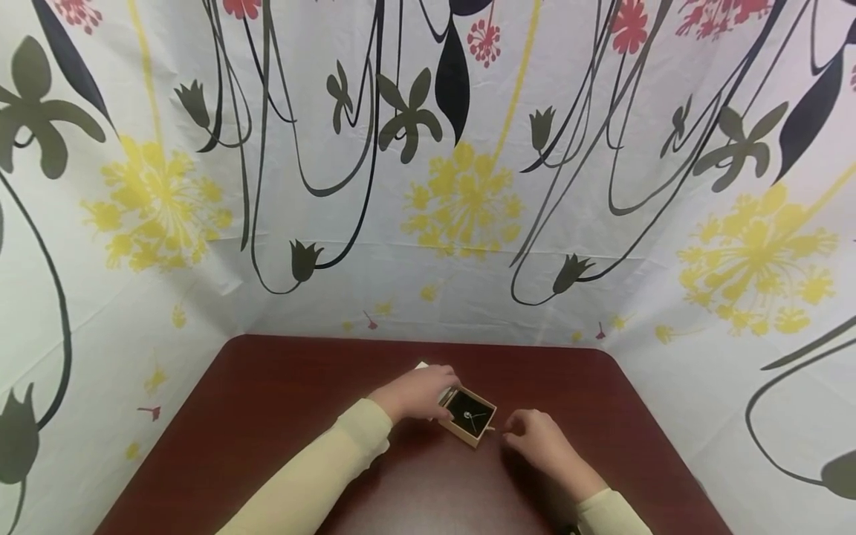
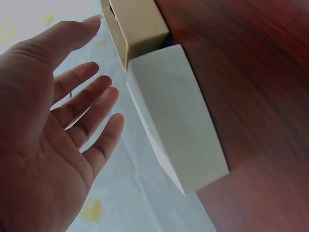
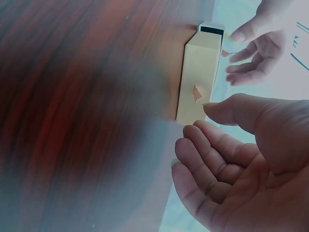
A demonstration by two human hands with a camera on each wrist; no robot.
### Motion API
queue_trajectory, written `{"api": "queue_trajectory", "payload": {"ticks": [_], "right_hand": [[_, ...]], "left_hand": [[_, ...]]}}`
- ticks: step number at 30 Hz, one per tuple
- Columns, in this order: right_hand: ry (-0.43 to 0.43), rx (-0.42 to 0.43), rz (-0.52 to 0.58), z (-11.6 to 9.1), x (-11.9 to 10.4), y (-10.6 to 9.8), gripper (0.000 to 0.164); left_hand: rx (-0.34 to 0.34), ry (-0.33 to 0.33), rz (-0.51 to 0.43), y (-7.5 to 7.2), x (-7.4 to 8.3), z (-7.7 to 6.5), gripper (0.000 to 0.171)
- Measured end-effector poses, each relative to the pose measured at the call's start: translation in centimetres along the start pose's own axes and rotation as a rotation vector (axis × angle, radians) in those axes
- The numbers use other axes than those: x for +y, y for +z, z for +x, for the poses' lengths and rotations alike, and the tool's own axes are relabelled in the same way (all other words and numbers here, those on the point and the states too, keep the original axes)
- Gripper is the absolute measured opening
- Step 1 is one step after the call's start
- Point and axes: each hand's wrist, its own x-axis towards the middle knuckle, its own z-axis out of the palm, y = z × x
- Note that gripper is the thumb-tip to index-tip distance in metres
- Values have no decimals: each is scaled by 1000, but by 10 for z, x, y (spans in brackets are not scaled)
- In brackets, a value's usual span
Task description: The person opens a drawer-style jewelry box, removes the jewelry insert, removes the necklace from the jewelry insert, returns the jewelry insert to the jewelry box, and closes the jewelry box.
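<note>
A small tan drawer-style jewelry box (image 1: pixel 461 435) sits on the table, its drawer pulled out of a white sleeve (image 2: pixel 174 111). On the drawer's black lining lies a silver necklace (image 1: pixel 468 415) with a small pendant. My left hand (image 1: pixel 417 394) hovers over the sleeve and hides most of it in the head view; the left wrist view has its fingers spread, apart from the box. Just off the drawer's front is my right hand (image 1: pixel 543 443), empty, fingers loosely bent. Its thumb (image 3: pixel 227 108) is near the little pull tab (image 3: pixel 197 94) on the drawer front.
The box stands toward the back of a dark red wooden table (image 1: pixel 301 379) with rounded far corners. White cloth (image 1: pixel 401 290) with printed flowers hangs behind the table and along both sides.
</note>
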Motion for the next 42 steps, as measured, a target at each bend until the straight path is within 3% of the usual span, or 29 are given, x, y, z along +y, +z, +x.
{"api": "queue_trajectory", "payload": {"ticks": [4,14,20,36,42], "right_hand": [[9,-5,4,-1,0,-2,13],[27,-10,1,-3,0,-3,14],[22,-10,4,-4,0,-3,14],[44,-7,6,-6,3,-5,16],[27,9,-5,-8,5,-6,16]], "left_hand": [[-11,32,67,1,6,8,51],[-48,55,86,2,16,23,46],[-70,52,149,3,20,26,49],[-61,70,198,7,23,34,45],[-72,80,265,11,24,39,43]]}}
